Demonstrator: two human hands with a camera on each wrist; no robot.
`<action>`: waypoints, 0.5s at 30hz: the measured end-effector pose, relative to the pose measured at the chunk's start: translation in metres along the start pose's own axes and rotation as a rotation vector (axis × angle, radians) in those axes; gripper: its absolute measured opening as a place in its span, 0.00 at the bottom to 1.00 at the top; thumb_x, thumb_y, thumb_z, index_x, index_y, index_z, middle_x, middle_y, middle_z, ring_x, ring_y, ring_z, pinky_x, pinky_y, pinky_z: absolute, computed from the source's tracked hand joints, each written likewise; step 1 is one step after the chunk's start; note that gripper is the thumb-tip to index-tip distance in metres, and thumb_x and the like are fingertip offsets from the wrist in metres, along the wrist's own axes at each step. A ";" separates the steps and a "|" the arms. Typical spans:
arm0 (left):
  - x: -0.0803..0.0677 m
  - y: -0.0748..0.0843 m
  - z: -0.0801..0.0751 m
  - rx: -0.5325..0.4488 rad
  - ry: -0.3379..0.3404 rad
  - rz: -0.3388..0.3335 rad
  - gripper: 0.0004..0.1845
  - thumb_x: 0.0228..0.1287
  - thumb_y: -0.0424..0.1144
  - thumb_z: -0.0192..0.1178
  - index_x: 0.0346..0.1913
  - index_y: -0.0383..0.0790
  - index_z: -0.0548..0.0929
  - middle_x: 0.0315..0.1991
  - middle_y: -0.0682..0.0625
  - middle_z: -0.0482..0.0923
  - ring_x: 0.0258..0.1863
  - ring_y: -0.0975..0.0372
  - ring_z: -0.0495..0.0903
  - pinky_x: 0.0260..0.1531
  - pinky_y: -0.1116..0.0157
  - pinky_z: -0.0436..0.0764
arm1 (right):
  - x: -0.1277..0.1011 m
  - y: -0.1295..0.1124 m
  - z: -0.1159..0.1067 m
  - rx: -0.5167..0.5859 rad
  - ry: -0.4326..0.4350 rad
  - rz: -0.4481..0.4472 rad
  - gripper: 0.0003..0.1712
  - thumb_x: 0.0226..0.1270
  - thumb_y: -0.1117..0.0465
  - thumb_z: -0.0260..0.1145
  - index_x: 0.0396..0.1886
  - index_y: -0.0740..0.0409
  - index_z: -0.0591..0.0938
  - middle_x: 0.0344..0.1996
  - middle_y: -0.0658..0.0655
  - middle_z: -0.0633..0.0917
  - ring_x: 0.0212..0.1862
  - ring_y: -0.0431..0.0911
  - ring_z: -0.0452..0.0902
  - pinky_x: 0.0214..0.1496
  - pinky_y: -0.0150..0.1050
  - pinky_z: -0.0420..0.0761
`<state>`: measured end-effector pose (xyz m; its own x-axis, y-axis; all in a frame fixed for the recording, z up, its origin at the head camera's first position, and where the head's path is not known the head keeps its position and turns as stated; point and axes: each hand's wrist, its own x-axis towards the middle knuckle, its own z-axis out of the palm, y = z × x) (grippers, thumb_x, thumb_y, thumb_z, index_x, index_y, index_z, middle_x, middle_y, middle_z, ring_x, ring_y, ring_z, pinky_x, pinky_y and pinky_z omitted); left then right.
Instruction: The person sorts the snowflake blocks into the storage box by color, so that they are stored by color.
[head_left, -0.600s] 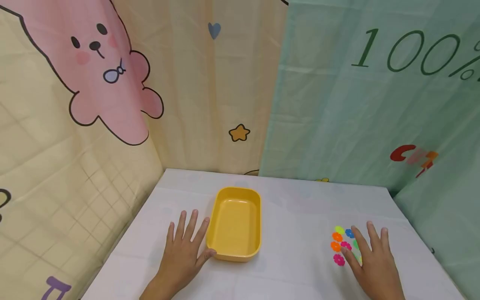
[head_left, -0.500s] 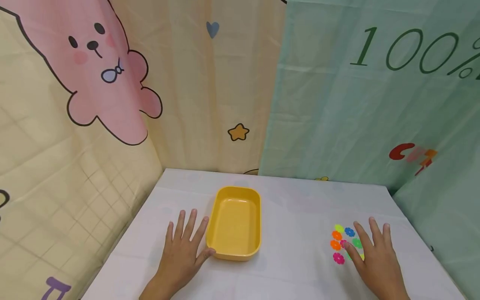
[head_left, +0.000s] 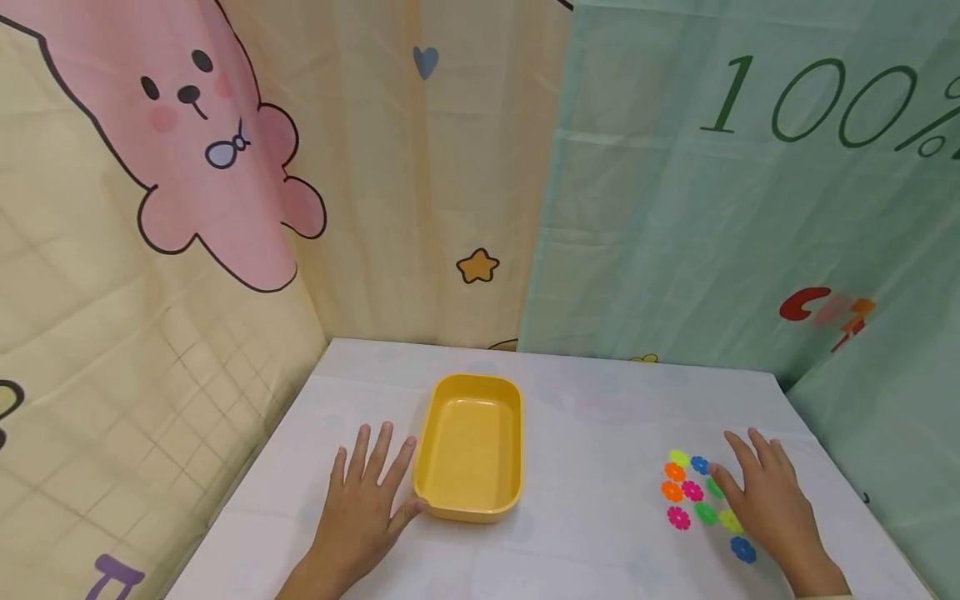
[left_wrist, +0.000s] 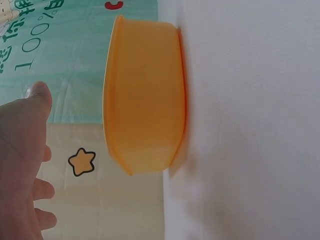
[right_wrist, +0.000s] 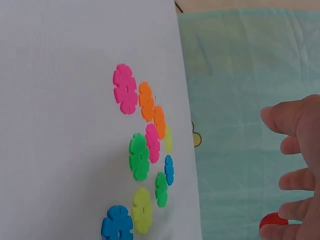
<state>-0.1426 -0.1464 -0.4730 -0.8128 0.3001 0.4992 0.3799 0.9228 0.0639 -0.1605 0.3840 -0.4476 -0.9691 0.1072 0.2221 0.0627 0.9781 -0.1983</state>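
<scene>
resting flat on the white table (head_left: 592, 433), the left hand (head_left: 360, 508) lies palm down with fingers spread and straight, its thumb touching the near left corner of the yellow tray (head_left: 468, 446); it grips nothing and has not shifted over the last half second. the right hand (head_left: 768, 500) has lifted and drawn back toward the right, fingers loosely extended, holding nothing. that withdrawal has uncovered more of the flower-shaped plastic discs (head_left: 693, 492): a blue one (head_left: 742, 548) and a yellow-green one (head_left: 729, 521) now show near the wrist. the discs lie flat in a loose cluster, well apart from the tray, which stands empty. judged from this, sorting has not begun. beyond hang the printed curtains (head_left: 420, 167).
</scene>
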 end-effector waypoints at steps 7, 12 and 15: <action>0.001 -0.009 0.001 0.002 -0.081 -0.052 0.37 0.65 0.63 0.54 0.72 0.50 0.65 0.71 0.41 0.61 0.71 0.43 0.57 0.62 0.42 0.63 | 0.008 0.012 0.008 0.004 -0.093 0.041 0.42 0.67 0.43 0.62 0.68 0.67 0.62 0.64 0.80 0.57 0.64 0.75 0.48 0.46 0.77 0.62; 0.001 -0.012 0.003 -0.021 -0.073 -0.053 0.34 0.64 0.60 0.58 0.68 0.47 0.71 0.67 0.39 0.68 0.66 0.42 0.64 0.57 0.43 0.69 | 0.014 0.020 0.012 0.018 -0.137 0.064 0.41 0.66 0.45 0.63 0.67 0.68 0.62 0.63 0.80 0.59 0.61 0.75 0.54 0.49 0.76 0.63; 0.002 -0.012 0.006 -0.040 -0.075 -0.048 0.33 0.64 0.61 0.57 0.67 0.46 0.73 0.66 0.40 0.69 0.67 0.43 0.65 0.57 0.42 0.70 | 0.021 0.025 0.013 0.031 -0.175 0.054 0.42 0.67 0.44 0.62 0.67 0.70 0.63 0.61 0.80 0.62 0.59 0.75 0.58 0.50 0.74 0.65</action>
<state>-0.1513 -0.1558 -0.4781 -0.8610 0.2741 0.4283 0.3556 0.9267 0.1217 -0.1822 0.4087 -0.4604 -0.9914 0.1240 0.0416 0.1109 0.9656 -0.2351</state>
